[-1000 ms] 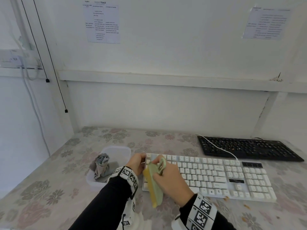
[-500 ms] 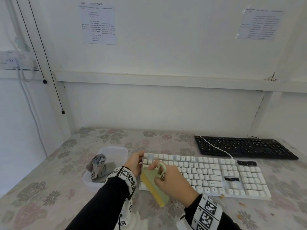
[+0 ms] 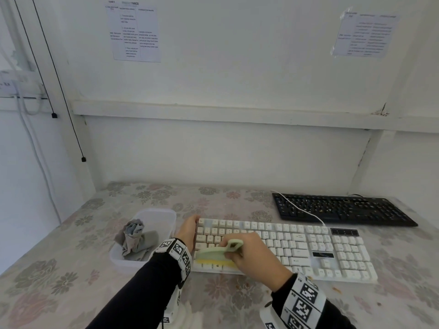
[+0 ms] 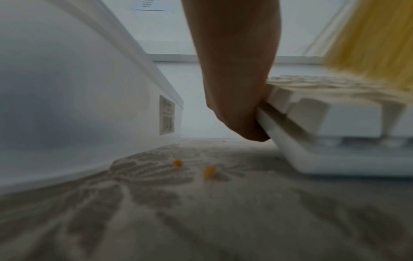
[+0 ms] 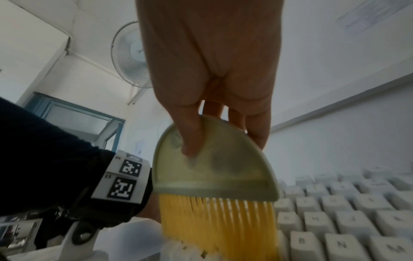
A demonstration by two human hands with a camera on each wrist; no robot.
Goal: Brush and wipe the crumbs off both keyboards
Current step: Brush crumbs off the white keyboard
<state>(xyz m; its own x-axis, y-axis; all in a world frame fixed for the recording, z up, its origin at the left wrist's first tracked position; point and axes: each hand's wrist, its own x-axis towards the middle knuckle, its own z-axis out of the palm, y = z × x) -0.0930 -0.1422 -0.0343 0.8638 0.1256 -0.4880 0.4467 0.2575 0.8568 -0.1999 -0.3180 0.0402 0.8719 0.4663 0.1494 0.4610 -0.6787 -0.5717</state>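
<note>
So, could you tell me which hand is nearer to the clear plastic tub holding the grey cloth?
Left. The left hand lies beside the tub, at the white keyboard's end; the right hand is over its keys.

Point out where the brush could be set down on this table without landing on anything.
Bare floral tablecloth left of the plastic tub, and the strip behind the white keyboard, left of the black keyboard. Crowded: the gap between tub and white keyboard holds the left hand and crumbs; crumbs also lie off the keyboard's near right corner.
</note>
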